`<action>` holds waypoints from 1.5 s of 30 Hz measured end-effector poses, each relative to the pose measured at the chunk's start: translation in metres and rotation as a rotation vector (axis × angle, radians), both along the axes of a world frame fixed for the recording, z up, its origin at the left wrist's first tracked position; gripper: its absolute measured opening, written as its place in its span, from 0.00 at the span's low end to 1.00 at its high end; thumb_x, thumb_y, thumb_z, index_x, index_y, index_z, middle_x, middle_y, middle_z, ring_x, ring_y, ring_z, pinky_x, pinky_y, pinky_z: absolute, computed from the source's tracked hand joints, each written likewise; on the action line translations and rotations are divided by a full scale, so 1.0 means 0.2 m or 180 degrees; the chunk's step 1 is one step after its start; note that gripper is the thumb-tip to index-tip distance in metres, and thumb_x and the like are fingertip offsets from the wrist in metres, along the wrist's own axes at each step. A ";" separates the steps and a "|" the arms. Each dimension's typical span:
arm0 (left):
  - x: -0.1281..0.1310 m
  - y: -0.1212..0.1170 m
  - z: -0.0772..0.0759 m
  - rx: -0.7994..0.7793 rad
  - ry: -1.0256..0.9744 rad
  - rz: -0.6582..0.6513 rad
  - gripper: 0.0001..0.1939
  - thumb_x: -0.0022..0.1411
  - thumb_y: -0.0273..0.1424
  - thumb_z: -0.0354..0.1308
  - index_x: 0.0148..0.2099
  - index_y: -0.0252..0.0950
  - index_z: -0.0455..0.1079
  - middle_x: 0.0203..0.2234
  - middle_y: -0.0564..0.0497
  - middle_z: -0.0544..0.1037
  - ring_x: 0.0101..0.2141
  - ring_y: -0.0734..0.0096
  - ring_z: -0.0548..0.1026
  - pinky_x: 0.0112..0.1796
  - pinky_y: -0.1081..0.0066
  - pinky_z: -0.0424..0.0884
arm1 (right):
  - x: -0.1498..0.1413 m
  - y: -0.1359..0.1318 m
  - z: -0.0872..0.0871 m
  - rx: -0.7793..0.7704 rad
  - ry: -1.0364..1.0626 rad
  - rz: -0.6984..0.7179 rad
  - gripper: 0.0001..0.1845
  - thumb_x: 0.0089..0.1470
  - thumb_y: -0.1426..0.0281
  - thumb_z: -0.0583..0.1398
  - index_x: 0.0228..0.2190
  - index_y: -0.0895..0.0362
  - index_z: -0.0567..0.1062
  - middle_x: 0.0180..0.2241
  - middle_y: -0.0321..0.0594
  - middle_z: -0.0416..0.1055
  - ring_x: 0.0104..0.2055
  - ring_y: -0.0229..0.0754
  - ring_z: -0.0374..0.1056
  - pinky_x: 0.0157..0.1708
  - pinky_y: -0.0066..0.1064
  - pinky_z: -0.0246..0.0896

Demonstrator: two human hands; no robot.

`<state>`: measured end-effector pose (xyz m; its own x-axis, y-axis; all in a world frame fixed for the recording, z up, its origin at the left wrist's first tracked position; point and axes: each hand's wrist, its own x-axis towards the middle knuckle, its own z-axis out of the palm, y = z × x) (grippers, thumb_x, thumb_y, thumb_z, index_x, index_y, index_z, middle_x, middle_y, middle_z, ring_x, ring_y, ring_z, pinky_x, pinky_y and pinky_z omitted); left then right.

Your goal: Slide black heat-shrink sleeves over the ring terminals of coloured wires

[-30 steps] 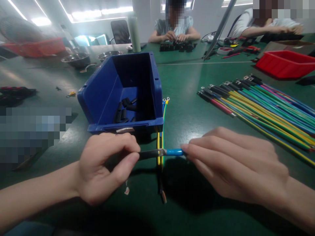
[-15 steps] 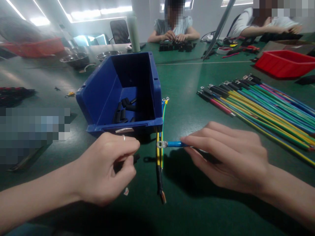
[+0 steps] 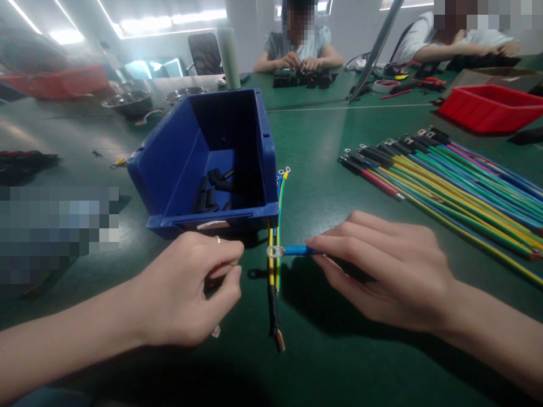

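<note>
Between the fingertips of my right hand (image 3: 386, 271) is a blue cable (image 3: 297, 250), held level. Its metal ring terminal (image 3: 275, 252) points left toward my other hand. My left hand (image 3: 190, 288), with a ring on one finger, is closed in a pinch just short of the terminal; whatever is in the pinch is hidden. Below and behind the terminal, several yellow, green and blue cables (image 3: 279, 271) lie on the green table, one with a black-covered end and bare copper. A blue bin (image 3: 212, 219) with short black tubes (image 3: 211, 198) stands beyond my left hand.
Many coloured cables with ring terminals (image 3: 462, 186) are laid side by side at the right. Behind them is a red tray (image 3: 487, 113). Metal bowls (image 3: 127, 103) and a pale green bottle (image 3: 229, 59) stand farther back. Two people work across the table.
My left hand has shifted slightly right, and the dark piece that showed by its fingertips is out of sight. The blue cable has moved slightly left with my right hand.
</note>
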<state>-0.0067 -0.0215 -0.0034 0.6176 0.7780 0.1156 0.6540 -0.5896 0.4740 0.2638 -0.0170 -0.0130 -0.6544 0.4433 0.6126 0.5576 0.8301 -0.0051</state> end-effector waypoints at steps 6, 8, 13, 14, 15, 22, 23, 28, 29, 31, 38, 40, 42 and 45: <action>0.00 0.01 0.01 0.0129 -0.0119 -0.0044 0.17 0.68 0.29 0.47 0.25 0.37 0.49 0.17 0.59 0.56 0.19 0.80 0.56 0.24 0.72 0.53 | 0.00 -0.01 0.01 0.0016 -0.0023 -0.0013 0.08 0.57 0.78 0.62 0.41 0.59 0.73 0.30 0.35 0.74 0.30 0.31 0.64 0.28 0.26 0.57; 0.00 0.01 0.02 0.0194 -0.0128 -0.0037 0.18 0.69 0.29 0.47 0.25 0.37 0.50 0.17 0.59 0.56 0.19 0.80 0.55 0.23 0.73 0.52 | 0.00 -0.01 0.01 0.0003 -0.0030 -0.0008 0.09 0.57 0.78 0.62 0.41 0.59 0.73 0.30 0.36 0.75 0.30 0.30 0.64 0.29 0.26 0.58; -0.01 0.02 0.00 0.0340 -0.0203 -0.0166 0.18 0.69 0.27 0.47 0.25 0.37 0.51 0.17 0.59 0.57 0.18 0.81 0.56 0.22 0.73 0.53 | 0.00 -0.01 0.01 -0.0019 -0.0019 0.0036 0.09 0.57 0.78 0.62 0.41 0.60 0.73 0.31 0.36 0.75 0.31 0.30 0.65 0.29 0.25 0.58; -0.01 0.03 0.00 0.0364 -0.0237 -0.0221 0.18 0.69 0.27 0.48 0.25 0.37 0.52 0.17 0.59 0.57 0.18 0.82 0.57 0.22 0.73 0.53 | 0.00 -0.01 0.01 -0.0018 -0.0022 0.0028 0.09 0.57 0.78 0.62 0.41 0.60 0.73 0.31 0.36 0.75 0.31 0.30 0.65 0.29 0.25 0.57; -0.01 0.03 -0.01 0.0386 -0.0256 -0.0269 0.18 0.69 0.27 0.49 0.25 0.37 0.52 0.17 0.60 0.57 0.18 0.82 0.57 0.22 0.74 0.53 | 0.00 -0.01 0.01 -0.0024 -0.0039 0.0023 0.08 0.58 0.78 0.62 0.41 0.60 0.73 0.30 0.35 0.74 0.31 0.30 0.65 0.29 0.25 0.57; -0.03 0.01 0.00 0.0748 -0.0195 -0.0143 0.18 0.71 0.29 0.49 0.26 0.37 0.55 0.18 0.59 0.57 0.18 0.81 0.57 0.22 0.71 0.53 | 0.00 -0.01 0.01 0.0001 -0.0011 0.0025 0.09 0.57 0.79 0.62 0.41 0.60 0.73 0.31 0.36 0.75 0.31 0.31 0.65 0.29 0.26 0.58; -0.04 0.00 0.01 0.0944 -0.0212 -0.0137 0.17 0.70 0.28 0.50 0.27 0.37 0.55 0.18 0.58 0.58 0.19 0.80 0.58 0.23 0.70 0.53 | 0.00 -0.01 0.01 -0.0006 -0.0018 0.0030 0.09 0.57 0.79 0.62 0.41 0.60 0.73 0.31 0.36 0.75 0.31 0.31 0.66 0.29 0.26 0.58; -0.08 0.00 0.07 0.1892 -0.0284 0.0243 0.05 0.67 0.26 0.48 0.37 0.39 0.61 0.30 0.52 0.69 0.31 0.72 0.69 0.33 0.67 0.63 | 0.00 -0.01 0.01 -0.0022 0.0001 0.0041 0.09 0.56 0.79 0.63 0.41 0.60 0.73 0.31 0.36 0.75 0.31 0.31 0.66 0.28 0.26 0.59; -0.09 0.02 0.08 0.1972 -0.0226 0.0340 0.04 0.67 0.26 0.49 0.38 0.38 0.62 0.34 0.50 0.70 0.35 0.69 0.71 0.37 0.65 0.65 | 0.00 -0.02 0.01 -0.0030 0.0005 0.0049 0.10 0.56 0.79 0.63 0.41 0.60 0.73 0.31 0.36 0.75 0.31 0.31 0.66 0.28 0.26 0.59; -0.11 0.07 0.10 0.2105 0.0103 0.0460 0.03 0.69 0.26 0.50 0.42 0.35 0.65 0.41 0.46 0.73 0.43 0.62 0.72 0.47 0.60 0.67 | 0.00 -0.02 0.01 -0.0037 -0.0007 0.0048 0.10 0.56 0.79 0.63 0.41 0.59 0.73 0.31 0.36 0.75 0.31 0.31 0.66 0.28 0.26 0.59; -0.13 0.18 0.04 0.2004 0.0875 -0.0098 0.22 0.76 0.38 0.43 0.55 0.26 0.70 0.49 0.37 0.79 0.48 0.50 0.79 0.47 0.55 0.76 | 0.00 -0.02 0.01 -0.0041 -0.0019 0.0039 0.10 0.57 0.79 0.62 0.42 0.59 0.73 0.30 0.35 0.75 0.31 0.30 0.66 0.29 0.25 0.58; -0.12 0.18 0.02 0.2042 0.0974 -0.0112 0.23 0.77 0.39 0.43 0.55 0.25 0.70 0.47 0.35 0.81 0.45 0.48 0.82 0.41 0.54 0.78 | 0.00 -0.02 0.01 -0.0033 -0.0036 0.0033 0.10 0.57 0.78 0.63 0.42 0.59 0.73 0.30 0.35 0.74 0.30 0.30 0.65 0.28 0.25 0.57; -0.11 0.17 0.02 0.1929 0.1043 -0.0074 0.24 0.76 0.39 0.42 0.54 0.27 0.71 0.44 0.36 0.82 0.40 0.47 0.83 0.36 0.56 0.78 | 0.00 -0.01 0.01 -0.0021 -0.0043 0.0033 0.10 0.57 0.78 0.63 0.41 0.59 0.73 0.30 0.35 0.74 0.30 0.30 0.65 0.28 0.26 0.57; -0.11 0.16 0.04 0.1643 0.0998 0.0069 0.23 0.76 0.41 0.43 0.50 0.33 0.74 0.35 0.44 0.83 0.31 0.53 0.82 0.29 0.61 0.73 | 0.00 -0.02 0.01 -0.0033 -0.0058 0.0044 0.09 0.57 0.78 0.62 0.41 0.59 0.73 0.30 0.35 0.74 0.31 0.30 0.64 0.28 0.25 0.57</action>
